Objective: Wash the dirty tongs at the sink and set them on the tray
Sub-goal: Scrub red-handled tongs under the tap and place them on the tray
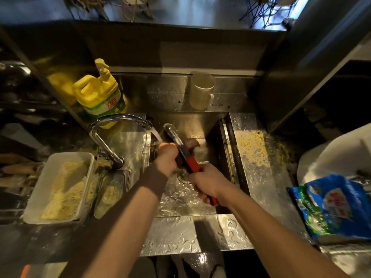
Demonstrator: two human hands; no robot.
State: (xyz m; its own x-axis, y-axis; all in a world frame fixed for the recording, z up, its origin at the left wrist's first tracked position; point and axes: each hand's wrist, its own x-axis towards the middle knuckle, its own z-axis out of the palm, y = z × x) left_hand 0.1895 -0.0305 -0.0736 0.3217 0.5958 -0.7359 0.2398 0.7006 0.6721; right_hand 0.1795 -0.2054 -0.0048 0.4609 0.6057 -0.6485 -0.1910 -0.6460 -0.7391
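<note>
I hold the tongs point(181, 149) over the sink point(224, 137), my right hand point(206, 182) wrapped round their red handle, the metal tips pointing up and away toward the tap's point(120, 120) spout. My left hand point(167, 155) is curled round the middle of the tongs, just under the stream of water running from the spout; the water strikes my knuckles. Water pools and ripples in the sink bottom around the drain point(183, 177), which is half hidden by my hands. A dark scrap lies in the sink just beyond the tongs; I cannot tell what it is.

On the wet worktop point(200, 233) to the left stands a white tray point(88, 157) of pale noodles, with a small metal dish point(112, 189) beside it. Behind the tap stands a yellow soap jug point(98, 93), and a clear jug point(200, 89) stands against the back wall. At the right lies a blue bag point(333, 205); yellowish crumbs are scattered on the drainboard.
</note>
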